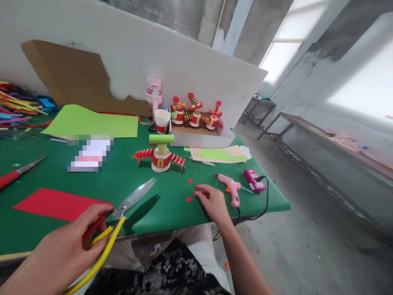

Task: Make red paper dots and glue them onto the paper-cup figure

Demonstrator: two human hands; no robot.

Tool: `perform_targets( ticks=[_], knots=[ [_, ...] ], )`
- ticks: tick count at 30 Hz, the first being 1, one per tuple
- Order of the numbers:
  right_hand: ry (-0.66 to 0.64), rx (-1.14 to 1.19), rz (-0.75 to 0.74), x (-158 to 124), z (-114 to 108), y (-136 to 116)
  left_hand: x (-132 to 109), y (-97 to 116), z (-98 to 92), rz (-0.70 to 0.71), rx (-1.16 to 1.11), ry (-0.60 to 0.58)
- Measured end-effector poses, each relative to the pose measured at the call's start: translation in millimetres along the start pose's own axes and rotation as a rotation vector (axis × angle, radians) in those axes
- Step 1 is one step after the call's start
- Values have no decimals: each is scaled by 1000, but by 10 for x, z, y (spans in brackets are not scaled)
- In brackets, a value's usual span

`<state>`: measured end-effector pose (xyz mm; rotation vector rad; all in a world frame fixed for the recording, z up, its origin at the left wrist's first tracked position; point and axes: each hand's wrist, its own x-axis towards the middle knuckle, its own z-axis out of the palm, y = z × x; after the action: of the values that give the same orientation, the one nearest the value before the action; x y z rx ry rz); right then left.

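In my left hand (72, 241) is a pair of scissors (133, 199), blades together and pointing away to the right over the table. The scissors have red and yellow on their handles. Close to the table's front edge, my right hand (211, 201) has thumb and forefinger drawn together low over the surface. Red shows at these fingertips; whether it is nails or a small paper piece I cannot tell. Beside them lie two small red paper circles (189, 199). Farther back stands a paper-cup figure (161, 159) with pleated red arms and a green paper roll on top.
A pink glue gun (230, 187) and its cord lie right of my right hand, near a purple box (254, 181). Behind, a white box (201, 140) holds three similar figures. Red paper (58, 203), green paper (98, 123) and other scissors (21, 171) lie at left.
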<state>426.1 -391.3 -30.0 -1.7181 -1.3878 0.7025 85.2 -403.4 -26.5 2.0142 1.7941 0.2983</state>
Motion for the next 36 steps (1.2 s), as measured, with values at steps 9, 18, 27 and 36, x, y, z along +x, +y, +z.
perform_targets(
  ticks=[9, 18, 27, 36],
  knots=[
    [169, -72, -42, 30, -94, 118, -5, 392, -29, 8, 121, 43],
    [208, 32, -6, -46, -45, 185, 161, 608, -36, 107, 311, -137],
    [231, 76, -22, -94, -26, 139, 601, 1145, 275, 301, 315, -42],
    [220, 86, -45, -96, -32, 103, 1069, 1230, 502, 464, 210, 9]
  ],
)
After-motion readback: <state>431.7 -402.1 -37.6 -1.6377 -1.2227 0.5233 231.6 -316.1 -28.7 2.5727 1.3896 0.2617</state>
